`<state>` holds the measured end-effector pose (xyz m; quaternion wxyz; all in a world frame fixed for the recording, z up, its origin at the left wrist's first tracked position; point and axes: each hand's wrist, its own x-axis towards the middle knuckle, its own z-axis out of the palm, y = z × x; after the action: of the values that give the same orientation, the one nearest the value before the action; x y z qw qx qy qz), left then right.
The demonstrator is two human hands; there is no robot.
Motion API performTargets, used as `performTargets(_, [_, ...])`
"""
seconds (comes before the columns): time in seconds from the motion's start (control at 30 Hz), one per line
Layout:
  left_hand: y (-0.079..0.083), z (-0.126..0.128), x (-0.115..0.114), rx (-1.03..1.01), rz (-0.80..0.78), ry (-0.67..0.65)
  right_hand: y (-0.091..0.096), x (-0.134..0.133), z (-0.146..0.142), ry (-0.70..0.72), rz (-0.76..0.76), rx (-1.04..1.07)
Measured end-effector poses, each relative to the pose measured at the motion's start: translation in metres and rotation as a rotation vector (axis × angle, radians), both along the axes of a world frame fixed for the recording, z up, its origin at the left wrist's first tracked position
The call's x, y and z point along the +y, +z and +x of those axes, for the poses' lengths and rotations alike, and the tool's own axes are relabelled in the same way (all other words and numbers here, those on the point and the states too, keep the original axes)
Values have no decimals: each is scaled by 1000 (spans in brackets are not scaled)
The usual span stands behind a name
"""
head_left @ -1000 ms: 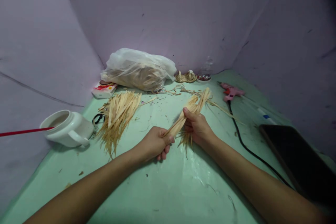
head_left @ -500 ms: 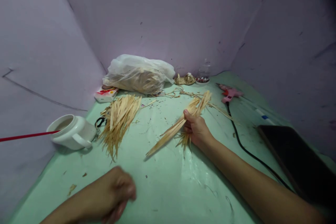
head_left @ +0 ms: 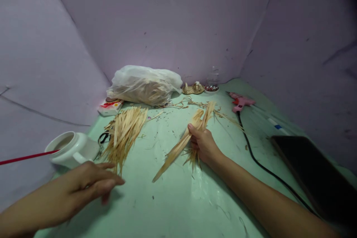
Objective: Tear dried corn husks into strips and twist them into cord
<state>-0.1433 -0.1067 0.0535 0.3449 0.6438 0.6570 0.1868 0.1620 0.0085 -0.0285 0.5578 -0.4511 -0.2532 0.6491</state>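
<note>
Strips (head_left: 175,150) of dry, straw-coloured material are in the right hand (head_left: 205,143), which grasps them between thumb and fingers over the green table (head_left: 167,215). Their longest end points toward the person. The left hand (head_left: 86,184) is released, with fingers loosely extended, at the lower tips of a similar bundle (head_left: 126,130); I cannot tell if it touches. This bundle lies between the white pot (head_left: 86,148) and the held strips.

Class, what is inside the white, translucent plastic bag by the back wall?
Through the white, translucent plastic bag, tan, dry, strip-like material shows low down. Cloudy, crumpled plastic above and the outer material hide whatever lies deeper.
</note>
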Motion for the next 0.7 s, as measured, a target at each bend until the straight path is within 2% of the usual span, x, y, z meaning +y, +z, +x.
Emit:
performTargets(0.07, [15, 36, 31, -103, -91, -49, 0, 0, 0, 1, 7, -6])
performTargets(0.13, [21, 67, 57, -270, -85, -26, 0, 0, -1, -1, 12, -20])
performTargets(0.23, [15, 97, 88, -378, 51, 25, 0, -1, -1, 11, 11, -45])
performTargets(0.4, [-4, 131, 127, -716, 64, 102, -1, 0, -1, 43, 39, -52])
performTargets(0.53, [-15, 163, 139, -791, 33, 200, 2, 3, 2, 104, 18, -15])
performTargets(0.6, [-23, 176, 136, -753, -78, 174, 4, 3, 5, 165, 24, 4])
performTargets(0.7, [-33, 188, 127, -760, -253, 46, 6, 3, 8, 286, 45, 24])
